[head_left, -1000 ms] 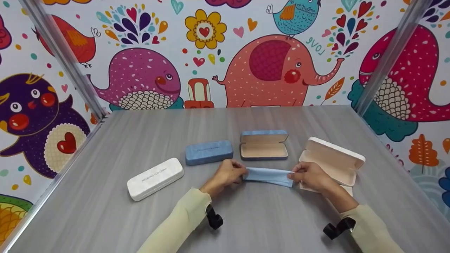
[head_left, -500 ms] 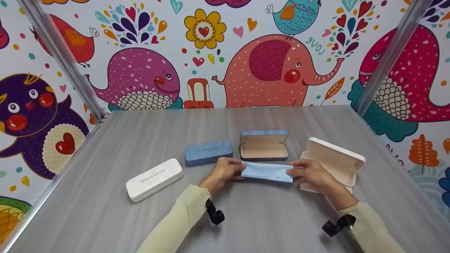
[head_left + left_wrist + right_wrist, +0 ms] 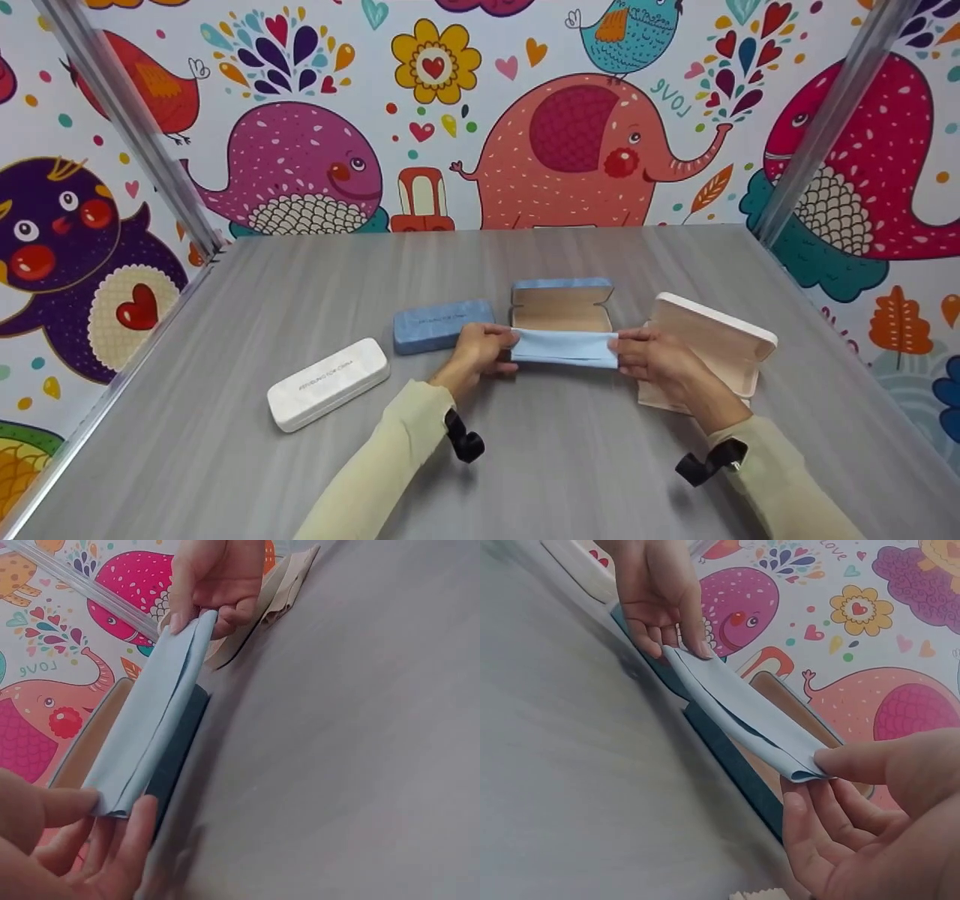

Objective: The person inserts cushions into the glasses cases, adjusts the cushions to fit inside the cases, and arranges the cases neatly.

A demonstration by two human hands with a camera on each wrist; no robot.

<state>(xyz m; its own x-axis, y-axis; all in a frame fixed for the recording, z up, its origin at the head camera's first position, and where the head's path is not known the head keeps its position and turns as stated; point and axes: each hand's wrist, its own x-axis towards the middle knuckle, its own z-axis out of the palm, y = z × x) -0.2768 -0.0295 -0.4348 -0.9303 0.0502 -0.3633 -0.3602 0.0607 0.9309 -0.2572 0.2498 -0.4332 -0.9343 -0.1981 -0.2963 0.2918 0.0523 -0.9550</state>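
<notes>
A light blue cloth (image 3: 564,349), folded into a long strip, stretches between both hands above the table. My left hand (image 3: 480,350) pinches its left end, thumb on top and fingers beneath, as the left wrist view shows. At the other end my right hand (image 3: 660,364) pinches the cloth the same way; its thumb presses the top in the right wrist view. Just behind the cloth stands an open blue glasses case (image 3: 562,295) with a beige lining, its lower front covered by the cloth in the head view.
Left of it lies a closed blue glasses case (image 3: 442,324), then a closed white glasses case (image 3: 330,384). An open white glasses case (image 3: 712,337) sits at the right, partly behind my right hand. A patterned wall (image 3: 435,150) borders the far edge of the grey table (image 3: 360,270).
Both hands have lifted the folded cloth and carried it away from me, from in front of the open blue case to overlapping its front. The cases have stayed in place.
</notes>
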